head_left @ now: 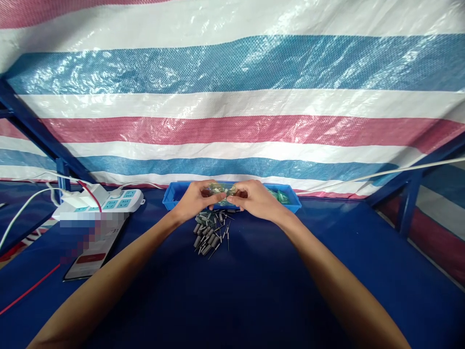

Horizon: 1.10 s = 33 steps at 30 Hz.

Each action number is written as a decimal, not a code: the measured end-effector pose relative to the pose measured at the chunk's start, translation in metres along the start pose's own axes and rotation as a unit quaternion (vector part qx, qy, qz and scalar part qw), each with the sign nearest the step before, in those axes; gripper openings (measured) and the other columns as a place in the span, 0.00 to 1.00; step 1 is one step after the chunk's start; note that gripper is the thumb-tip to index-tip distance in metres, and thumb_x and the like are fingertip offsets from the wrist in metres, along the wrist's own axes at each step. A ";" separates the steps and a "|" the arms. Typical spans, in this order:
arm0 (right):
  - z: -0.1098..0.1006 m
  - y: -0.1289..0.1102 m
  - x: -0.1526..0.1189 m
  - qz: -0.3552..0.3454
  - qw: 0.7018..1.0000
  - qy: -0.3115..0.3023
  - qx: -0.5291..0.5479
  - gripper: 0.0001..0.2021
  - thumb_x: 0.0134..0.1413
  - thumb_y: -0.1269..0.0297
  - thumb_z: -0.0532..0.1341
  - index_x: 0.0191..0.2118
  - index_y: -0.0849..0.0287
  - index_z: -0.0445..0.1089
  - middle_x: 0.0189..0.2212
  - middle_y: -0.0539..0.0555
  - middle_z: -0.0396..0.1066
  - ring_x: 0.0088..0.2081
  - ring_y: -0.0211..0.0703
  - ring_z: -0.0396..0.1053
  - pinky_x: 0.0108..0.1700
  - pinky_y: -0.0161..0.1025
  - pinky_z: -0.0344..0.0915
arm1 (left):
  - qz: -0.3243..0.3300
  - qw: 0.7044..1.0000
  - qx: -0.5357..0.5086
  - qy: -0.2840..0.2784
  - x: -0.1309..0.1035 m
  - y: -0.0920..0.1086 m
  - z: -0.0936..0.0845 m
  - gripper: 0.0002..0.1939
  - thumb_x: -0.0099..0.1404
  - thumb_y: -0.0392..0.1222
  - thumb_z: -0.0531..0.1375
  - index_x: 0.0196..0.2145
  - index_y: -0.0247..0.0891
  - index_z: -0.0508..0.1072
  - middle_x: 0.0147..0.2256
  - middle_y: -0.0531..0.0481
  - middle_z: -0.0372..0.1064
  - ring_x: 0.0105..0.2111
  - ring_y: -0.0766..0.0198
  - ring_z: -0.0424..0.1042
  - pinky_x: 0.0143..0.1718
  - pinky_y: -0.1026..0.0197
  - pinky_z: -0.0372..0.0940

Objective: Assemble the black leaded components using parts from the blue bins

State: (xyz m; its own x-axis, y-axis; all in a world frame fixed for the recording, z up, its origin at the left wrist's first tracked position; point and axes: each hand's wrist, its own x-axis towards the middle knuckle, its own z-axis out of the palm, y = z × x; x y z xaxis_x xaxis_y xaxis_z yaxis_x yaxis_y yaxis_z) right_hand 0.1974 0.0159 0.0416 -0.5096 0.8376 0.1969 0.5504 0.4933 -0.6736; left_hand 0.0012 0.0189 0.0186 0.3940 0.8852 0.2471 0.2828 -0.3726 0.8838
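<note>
Between my two hands is a small clear plastic bag (pixel 222 187), yellowish, with small contents I cannot make out. My left hand (pixel 196 198) pinches its left side, and my right hand (pixel 253 198) pinches the right side, thumbs almost meeting. Both hands are over the front edge of a long blue bin (pixel 170 198), which they partly hide. In the bin's right end lies a green packet (pixel 282 197). Just below my hands, a loose pile of small grey cylinders with thin metal pins (pixel 209 236) lies on the table.
A white power strip (pixel 125 199) with plugs and cables stands on the left of the blue table (pixel 232 300). A phone (pixel 95 249) lies in front of it with a red cable. Behind hangs a striped plastic sheet (pixel 232 131); blue frame bars (pixel 405 203) flank both sides.
</note>
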 end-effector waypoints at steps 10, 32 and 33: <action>0.003 -0.002 -0.001 -0.006 1.000 0.009 0.021 0.10 0.53 0.66 0.60 0.23 0.61 0.67 0.18 0.47 0.64 0.23 0.33 0.60 0.27 0.33 0.53 | -0.013 1.000 0.004 -0.007 -0.001 0.001 -0.001 0.09 0.59 0.43 0.61 0.29 0.34 0.68 0.20 0.56 0.60 0.18 0.73 0.61 0.19 0.70 0.55; 0.003 -0.003 -0.002 0.001 0.993 0.038 0.109 0.13 0.51 0.64 0.62 0.19 0.63 0.69 0.15 0.47 0.63 0.18 0.32 0.60 0.24 0.33 0.55 | -0.029 0.994 -0.100 0.032 -0.001 0.007 0.001 0.04 0.53 0.37 0.58 0.24 0.34 0.66 0.18 0.58 0.53 0.17 0.74 0.51 0.19 0.69 0.48; 0.002 -0.002 -0.002 0.004 0.993 0.040 0.110 0.12 0.50 0.64 0.62 0.19 0.63 0.69 0.15 0.47 0.63 0.18 0.32 0.60 0.23 0.33 0.55 | -0.031 0.992 -0.113 0.034 0.000 0.006 0.002 0.04 0.54 0.37 0.59 0.24 0.34 0.66 0.18 0.58 0.53 0.17 0.75 0.51 0.18 0.69 0.47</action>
State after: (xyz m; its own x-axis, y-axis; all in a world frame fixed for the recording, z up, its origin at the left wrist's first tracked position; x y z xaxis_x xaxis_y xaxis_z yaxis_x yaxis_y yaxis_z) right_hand 0.1960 0.0124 0.0412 -0.4472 0.8612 0.2417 0.3922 0.4317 -0.8123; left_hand 0.0042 0.0158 0.0234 0.3204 0.9240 0.2088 0.0974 -0.2514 0.9630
